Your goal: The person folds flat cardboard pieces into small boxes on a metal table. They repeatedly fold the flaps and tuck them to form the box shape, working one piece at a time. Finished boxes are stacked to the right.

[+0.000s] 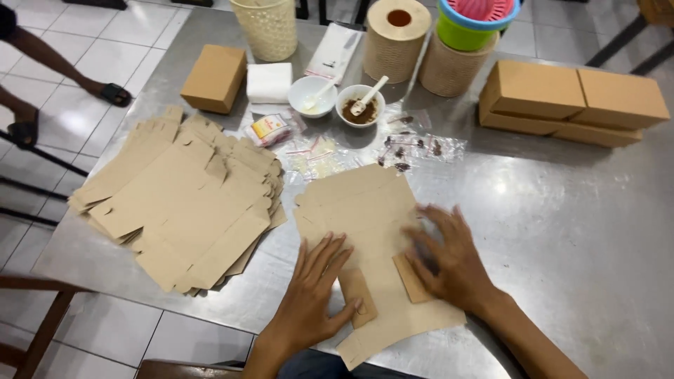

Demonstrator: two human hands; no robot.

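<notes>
A flat, unfolded brown cardboard box blank [365, 217] lies on the steel table [562, 231] in front of me. My left hand [312, 295] rests palm down on its near left part, thumb on a small folded flap. My right hand [453, 260] presses flat on its right side, next to another folded flap. Neither hand grips anything; the fingers of both are spread.
A stack of flat box blanks [182, 203] lies to the left. Behind are small plastic bags [414, 144], two white bowls with spoons [337, 98], a folded box [214, 77], assembled boxes [572, 102] at right, a paper roll [397, 38], baskets. A person's sandalled feet [112, 92] stand far left.
</notes>
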